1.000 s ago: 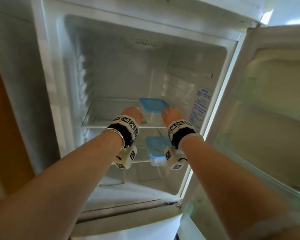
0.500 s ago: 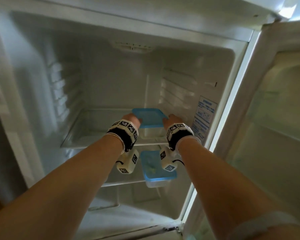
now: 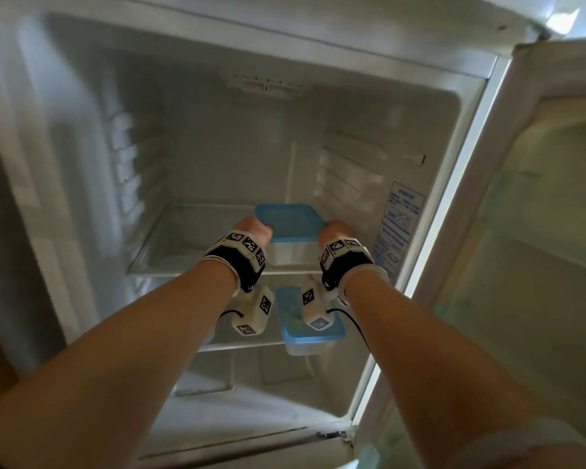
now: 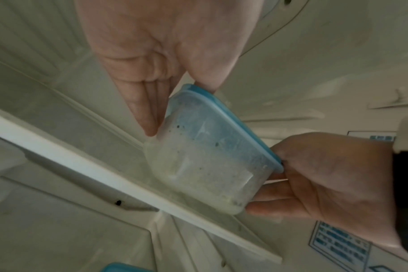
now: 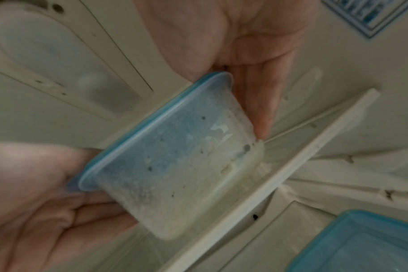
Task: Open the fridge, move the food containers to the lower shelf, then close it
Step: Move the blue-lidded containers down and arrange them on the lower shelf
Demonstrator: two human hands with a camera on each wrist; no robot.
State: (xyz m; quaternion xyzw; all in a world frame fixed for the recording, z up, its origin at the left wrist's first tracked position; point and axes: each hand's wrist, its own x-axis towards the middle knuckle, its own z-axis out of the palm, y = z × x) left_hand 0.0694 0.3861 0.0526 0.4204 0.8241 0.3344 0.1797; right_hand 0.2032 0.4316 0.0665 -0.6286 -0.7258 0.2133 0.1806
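A clear food container with a blue lid (image 3: 288, 221) stands on the upper glass shelf (image 3: 170, 274) of the open fridge. My left hand (image 3: 254, 231) grips its left side and my right hand (image 3: 335, 231) its right side. In the left wrist view the left hand (image 4: 175, 103) has its thumb on the lid rim and its fingers along the wall of the container (image 4: 207, 156). The right hand (image 5: 235, 104) holds the container (image 5: 175, 165) the same way. A second blue-lidded container (image 3: 290, 313) sits on the lower shelf (image 3: 244, 346), partly hidden by my wrists.
The fridge door (image 3: 538, 231) stands open at the right. A label (image 3: 400, 225) is on the fridge's right inner wall. The left part of the upper shelf is bare glass. A drawer area (image 3: 251, 401) lies below the lower shelf.
Both hands have reached further in and closed on the sides of the upper container. The head view has moved closer to the fridge interior.
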